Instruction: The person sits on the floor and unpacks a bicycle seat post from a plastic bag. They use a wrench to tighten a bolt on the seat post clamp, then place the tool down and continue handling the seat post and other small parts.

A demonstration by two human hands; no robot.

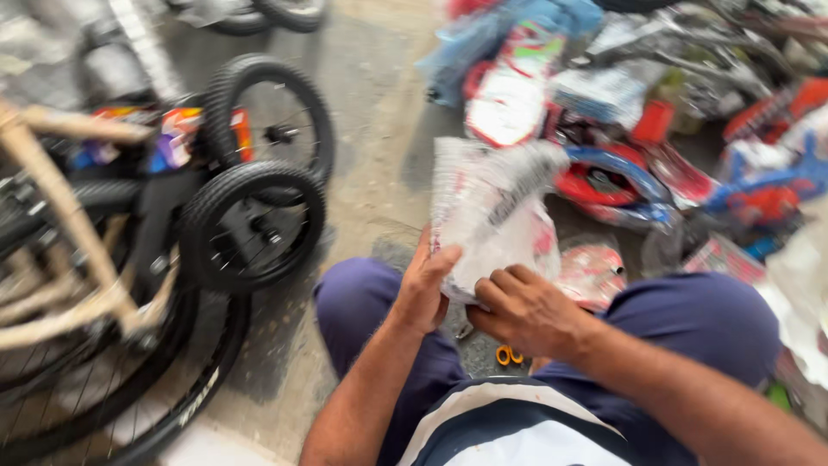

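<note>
Just below the middle of the frame both hands close on a clear plastic packet (pixel 492 211) with red and white print. The left hand (pixel 424 289) grips its lower left edge, fingers curled round the side. The right hand (pixel 526 309) pinches the bottom edge from the other side, knuckles up. Held this way the packet stands upright over the gap between the person's knees (pixel 362 298), its bottom end toward the wearer. What it contains is blurred; a pale, flat shape shows through the film, no more can be told.

Under the hands, small orange-handled scissors (pixel 509 354) lie on the concrete floor (pixel 379 155), within easy reach.

In the upper right of the frame is a heap of similar wrapped parts (pixel 604 95), red, blue and white, some in clear bags, with a blue and red ring-shaped piece (pixel 614 183) nearest the packet.

On the left side stand small bicycles, two knobbly black wheels (pixel 259 224) facing the camera beside a cream frame (pixel 60 216).
</note>
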